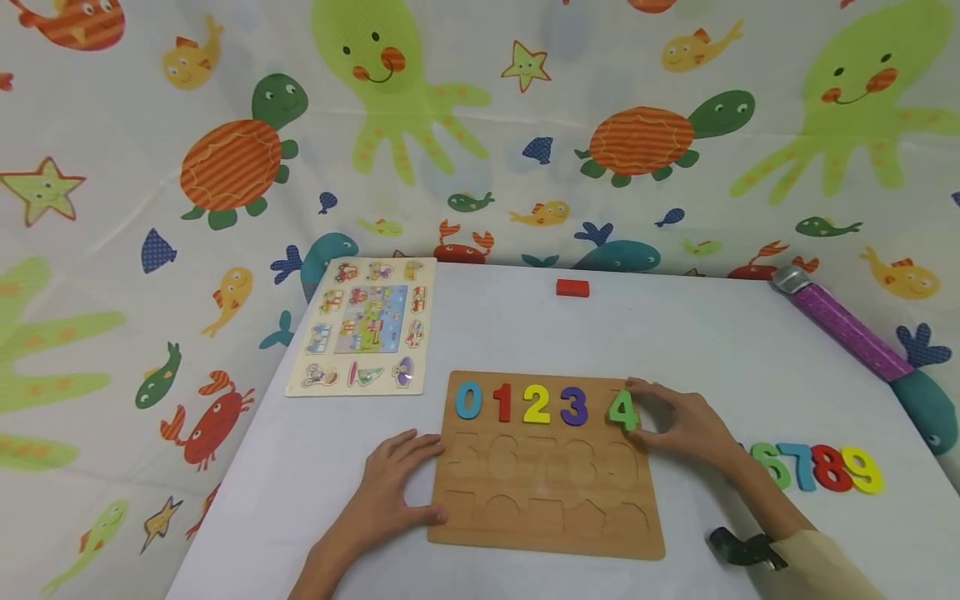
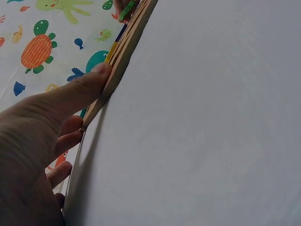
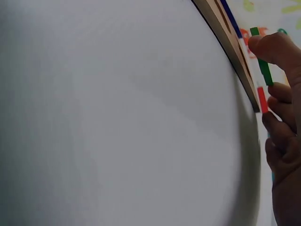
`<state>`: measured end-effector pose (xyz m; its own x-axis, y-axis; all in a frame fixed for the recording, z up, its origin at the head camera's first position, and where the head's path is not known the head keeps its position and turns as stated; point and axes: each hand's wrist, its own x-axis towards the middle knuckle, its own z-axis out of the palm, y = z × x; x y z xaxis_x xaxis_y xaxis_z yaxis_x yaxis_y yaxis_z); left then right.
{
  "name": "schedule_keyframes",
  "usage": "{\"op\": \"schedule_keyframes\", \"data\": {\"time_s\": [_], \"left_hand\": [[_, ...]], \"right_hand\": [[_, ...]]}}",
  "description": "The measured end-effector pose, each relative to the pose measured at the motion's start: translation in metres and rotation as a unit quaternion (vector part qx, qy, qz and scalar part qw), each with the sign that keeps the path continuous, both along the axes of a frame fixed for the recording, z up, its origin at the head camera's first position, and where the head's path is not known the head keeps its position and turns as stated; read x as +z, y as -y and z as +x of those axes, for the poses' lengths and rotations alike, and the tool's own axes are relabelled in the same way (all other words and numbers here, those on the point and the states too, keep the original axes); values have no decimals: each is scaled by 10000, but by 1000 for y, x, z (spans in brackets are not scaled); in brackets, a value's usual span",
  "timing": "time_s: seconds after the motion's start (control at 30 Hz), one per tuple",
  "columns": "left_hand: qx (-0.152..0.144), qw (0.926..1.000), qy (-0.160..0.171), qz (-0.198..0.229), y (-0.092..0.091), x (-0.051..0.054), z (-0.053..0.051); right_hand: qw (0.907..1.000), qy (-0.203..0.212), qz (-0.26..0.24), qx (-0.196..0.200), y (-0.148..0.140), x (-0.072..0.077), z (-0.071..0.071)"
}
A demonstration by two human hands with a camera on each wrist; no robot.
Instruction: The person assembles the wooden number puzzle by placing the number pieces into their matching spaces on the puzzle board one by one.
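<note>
A wooden number board (image 1: 538, 527) lies on the table, with a blue 0 (image 1: 468, 400), red 1 (image 1: 503, 403), yellow 2 (image 1: 537, 404) and purple 3 (image 1: 573, 406) along its top row. My right hand (image 1: 688, 423) pinches a green number 4 (image 1: 622, 411) between thumb and forefinger at the row's right end. In the right wrist view the green 4 (image 3: 264, 68) appears raised off the board and tilted. At the board's left edge rests my left hand (image 1: 390, 492), fingers spread and thumb touching the edge.
Beside my right forearm lie a green 6 (image 1: 772, 463), blue 7 (image 1: 798, 465), red 8 (image 1: 831, 467) and yellow 9 (image 1: 862, 470). A picture puzzle (image 1: 300, 375) lies back left. A red block (image 1: 572, 288) and a purple glittery tube (image 1: 851, 330) are farther back.
</note>
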<state>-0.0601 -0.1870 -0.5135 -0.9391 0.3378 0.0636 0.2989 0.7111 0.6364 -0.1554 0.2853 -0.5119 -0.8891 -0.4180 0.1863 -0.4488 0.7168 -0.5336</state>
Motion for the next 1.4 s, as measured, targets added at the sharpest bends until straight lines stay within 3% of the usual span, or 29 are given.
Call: {"op": "schedule_keyframes", "data": {"time_s": [0.7, 1.13, 1.4], "left_hand": [[16, 9999, 127, -13, 0, 0, 0], [-18, 10000, -37, -25, 1, -3, -1], [-14, 10000, 13, 22, 2, -5, -1]], "right_hand": [[9988, 403, 240, -161, 12, -3, -8], [9986, 403, 299, -145, 13, 1, -6], [9967, 617, 347, -394, -3, 11, -2]]}}
